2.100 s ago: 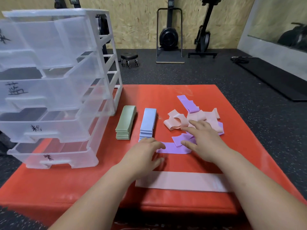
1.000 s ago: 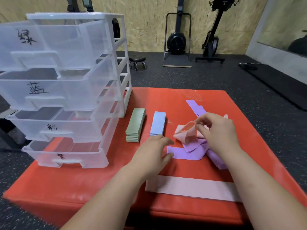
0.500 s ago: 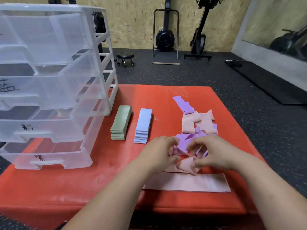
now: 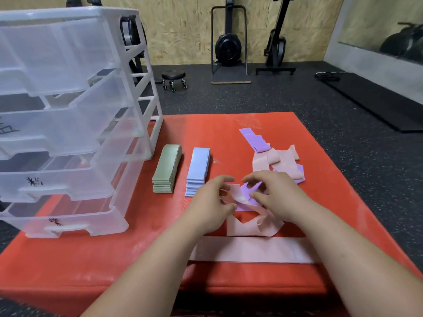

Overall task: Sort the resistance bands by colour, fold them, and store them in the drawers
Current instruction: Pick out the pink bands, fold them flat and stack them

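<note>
On the red mat [image 4: 91,266] both hands work a twisted pink band [image 4: 251,226] in front of me. My left hand [image 4: 211,205] pinches its left end. My right hand [image 4: 277,195] holds its upper part, over a purple band [image 4: 250,187]. A flat pink band [image 4: 251,249] lies across the mat just below. Further back lies a loose pile of pink bands [image 4: 283,160] and purple bands [image 4: 254,139]. A folded green stack [image 4: 166,172] and a folded blue stack [image 4: 198,171] sit to the left. The clear drawer unit [image 4: 68,124] stands at far left, drawers pulled out.
The mat's front edge is close below my forearms. Beyond the mat is dark speckled gym floor with a small wheeled stool [image 4: 174,81], an upright exercise machine [image 4: 229,45] and a black floor mat [image 4: 375,99] at the right.
My right hand lifted a pink band out of the pile and drew it toward me. My left hand came over and took its other end; the band now hangs twisted between both hands.
</note>
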A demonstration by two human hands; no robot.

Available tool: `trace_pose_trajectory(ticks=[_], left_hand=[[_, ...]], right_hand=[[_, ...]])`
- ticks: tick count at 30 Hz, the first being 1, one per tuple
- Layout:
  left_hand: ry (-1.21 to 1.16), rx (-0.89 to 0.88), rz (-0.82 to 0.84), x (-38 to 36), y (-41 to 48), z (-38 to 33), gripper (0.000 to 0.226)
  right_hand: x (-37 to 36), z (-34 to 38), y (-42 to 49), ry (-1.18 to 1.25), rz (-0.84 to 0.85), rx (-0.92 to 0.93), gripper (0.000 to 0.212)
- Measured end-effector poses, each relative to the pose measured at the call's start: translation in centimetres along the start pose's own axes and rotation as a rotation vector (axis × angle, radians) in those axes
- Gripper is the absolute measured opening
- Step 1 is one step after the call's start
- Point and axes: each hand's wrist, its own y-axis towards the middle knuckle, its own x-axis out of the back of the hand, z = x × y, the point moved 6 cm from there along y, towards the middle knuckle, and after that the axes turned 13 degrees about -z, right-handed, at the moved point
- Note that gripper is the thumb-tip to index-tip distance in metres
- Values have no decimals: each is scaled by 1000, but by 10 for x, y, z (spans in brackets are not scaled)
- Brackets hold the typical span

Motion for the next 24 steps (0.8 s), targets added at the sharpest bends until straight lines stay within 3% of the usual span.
trace_pose_trajectory(ticks=[2,5,9,11,19,24], left_hand=[[-40,5,-2,1,0,1,67],[-78,-18,6,3,-2,0,65],[-120,-29,-22,6,-1,0,53],[-155,-25,-80,10,1,-1,43],[-291,-105,-379,37,0,-36,46],[-309,-43,-190,24,3,-40,2]], right_hand=[[-9,6,3,-123,-18,60,50],[-20,12,5,-92,15,53,55],[-20,21,10,-125,-9,97,12],[-13,24,15,-101,-51,92,7],[49,55,12,328,-295,120,10],[61,50,4,430,-354,82,10]])
